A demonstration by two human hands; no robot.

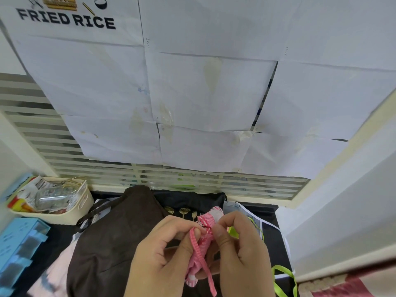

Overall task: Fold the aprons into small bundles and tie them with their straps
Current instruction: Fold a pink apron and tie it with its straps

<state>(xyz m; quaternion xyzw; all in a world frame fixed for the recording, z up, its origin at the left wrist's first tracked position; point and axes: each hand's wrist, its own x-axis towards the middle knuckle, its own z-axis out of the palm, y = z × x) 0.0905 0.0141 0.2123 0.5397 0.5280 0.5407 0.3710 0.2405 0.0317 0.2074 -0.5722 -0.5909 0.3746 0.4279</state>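
Note:
A small pink-and-white striped apron bundle (pixel 203 243) is held upright between both hands near the bottom centre. My left hand (pixel 158 260) pinches a loop of its pink strap (pixel 200 256), whose loose end hangs down. My right hand (pixel 240 254) grips the bundle's upper right side with thumb and fingers. Under the hands lie a dark brown apron (pixel 111 239) and a black apron (pixel 192 202) printed with gold cutlery. An apron with lime green straps (pixel 285 277) lies to the right.
A cream basket (pixel 70 213) with a glass jar and packets stands at the left. Blue plastic drawers (pixel 19 247) sit at the left edge. Paper sheets cover a louvred window (pixel 150 174) behind the dark table (pixel 276 243). A wall runs on the right.

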